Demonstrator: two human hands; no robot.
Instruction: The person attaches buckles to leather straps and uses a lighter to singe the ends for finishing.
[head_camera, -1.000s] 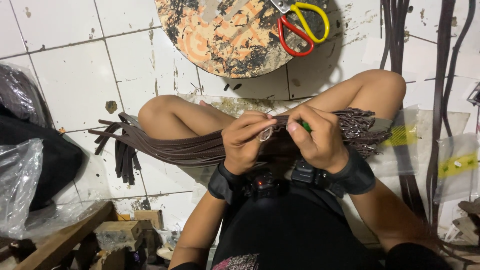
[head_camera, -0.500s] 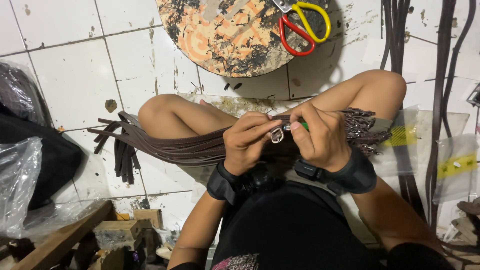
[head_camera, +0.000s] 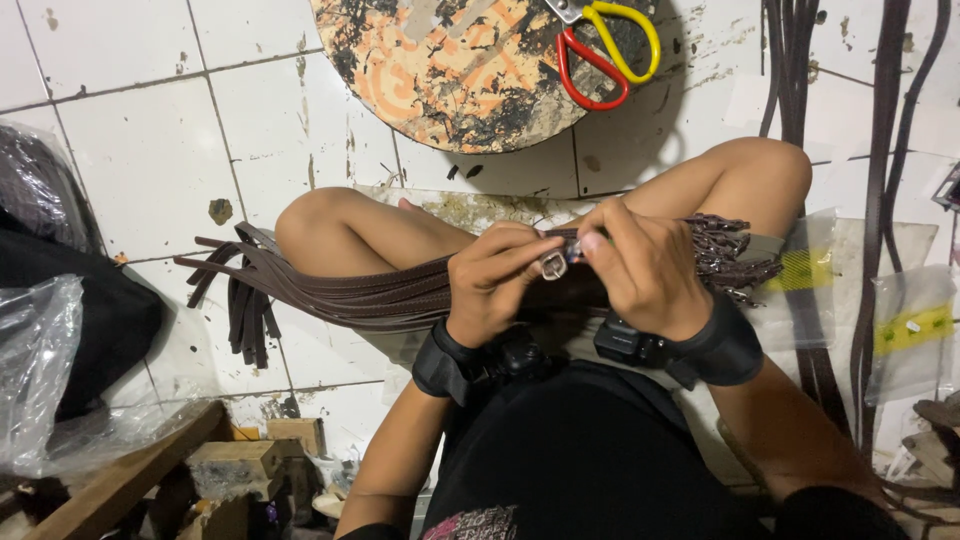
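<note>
- person sits on a white tiled floor (head_camera: 140, 150), knees up, seen from above; a bundle of dark brown leather straps (head_camera: 350, 295) lies across the lap, loose ends fanning out past the person's left knee toward the floor.
- progress, as a judgement: work looks mid-way. a small silver metal buckle (head_camera: 552, 264) sits on one strap end between both hands, not clearly seated yet. most straps in the bundle show no buckle; the braided or fringed ends (head_camera: 735, 255) at the other side look finished. can't tell how many are done.
- left hand (head_camera: 495, 285): fingers curled tight, thumb & forefinger pinching the buckle and strap end; palm faces down, wrist bent inward, black wrist band w/ a small device.
- right hand (head_camera: 650, 265): closed on the same strap just beside the buckle, fingertips pressing toward the left hand; hands touching, held just above the lap.
- around: a round paint-stained board (head_camera: 450, 70) lies on the floor ahead, red & yellow scissors (head_camera: 605, 50) resting on its edge; more dark straps (head_camera: 880, 150) hang at far right; clear plastic bag (head_camera: 40, 360) and wood scraps (head_camera: 240, 460) at lower left.
</note>
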